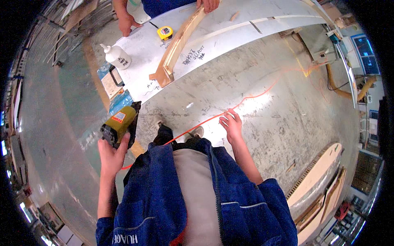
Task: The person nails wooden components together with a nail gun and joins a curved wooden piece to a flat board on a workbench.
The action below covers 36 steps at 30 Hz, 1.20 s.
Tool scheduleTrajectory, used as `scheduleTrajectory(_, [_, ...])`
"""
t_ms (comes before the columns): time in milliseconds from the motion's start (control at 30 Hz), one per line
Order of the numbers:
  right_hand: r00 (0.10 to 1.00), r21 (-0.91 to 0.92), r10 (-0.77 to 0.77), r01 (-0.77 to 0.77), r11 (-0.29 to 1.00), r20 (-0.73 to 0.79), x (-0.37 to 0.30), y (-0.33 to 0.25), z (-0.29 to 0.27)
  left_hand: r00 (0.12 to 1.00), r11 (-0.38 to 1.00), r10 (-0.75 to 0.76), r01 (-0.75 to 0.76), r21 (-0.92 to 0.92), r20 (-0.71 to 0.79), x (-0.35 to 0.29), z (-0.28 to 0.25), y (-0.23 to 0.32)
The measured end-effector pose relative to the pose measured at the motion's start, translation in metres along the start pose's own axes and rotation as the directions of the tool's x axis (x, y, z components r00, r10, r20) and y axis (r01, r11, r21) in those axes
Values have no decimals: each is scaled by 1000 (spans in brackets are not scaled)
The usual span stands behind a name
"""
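Currently, the left hand [111, 156] grips a yellow-and-black nail gun [124, 120] near a corner of the white table [137, 82]; the right hand [234, 129], fingers loosely parted, is at an orange hose [201, 124], contact unclear.

White table [143, 47] — bottle [118, 57], tape measure [165, 33] (yellow), curved wood [183, 39]

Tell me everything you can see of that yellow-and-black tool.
The tool has a chunky olive-yellow body, apparently hard casing, with black ends and an orange and white label. It slants, its far end toward the white table; whether they touch is unclear. The left hand grips its near black end.
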State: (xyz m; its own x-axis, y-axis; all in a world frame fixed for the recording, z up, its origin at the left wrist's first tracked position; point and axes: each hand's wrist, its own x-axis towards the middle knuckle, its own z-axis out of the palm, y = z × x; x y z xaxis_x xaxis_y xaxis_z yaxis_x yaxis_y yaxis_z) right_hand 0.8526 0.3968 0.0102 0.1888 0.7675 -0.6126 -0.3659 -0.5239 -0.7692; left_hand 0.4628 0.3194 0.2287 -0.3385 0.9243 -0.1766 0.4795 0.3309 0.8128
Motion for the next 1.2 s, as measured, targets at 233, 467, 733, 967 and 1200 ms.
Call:
scheduleTrajectory(233, [996, 21, 2, -4, 1000, 92, 3, -21, -6, 990, 992, -125, 124, -12, -62, -19, 28, 25])
scheduleTrajectory(467, [978, -74, 2, 14, 997, 209, 18, -23, 20, 987, 988, -155, 154, -17, -37, -13, 39, 8])
scheduleTrajectory(733, [908, -228, 15, 88, 970, 418, 23, -34, 112, 977, 970, -207, 212, -121, 50, 18, 37, -13])
scheduleTrajectory(967, [879, -406, 113, 97, 909, 463, 23, -48, 155, 969, 964, -238, 244, -107, 64, 44, 43, -50])
scheduleTrajectory(1200, [907, -495, 160, 60, 867, 390, 19, -66, 185, 963, 971, -211, 225, -73, 169, 61, 34, -56])
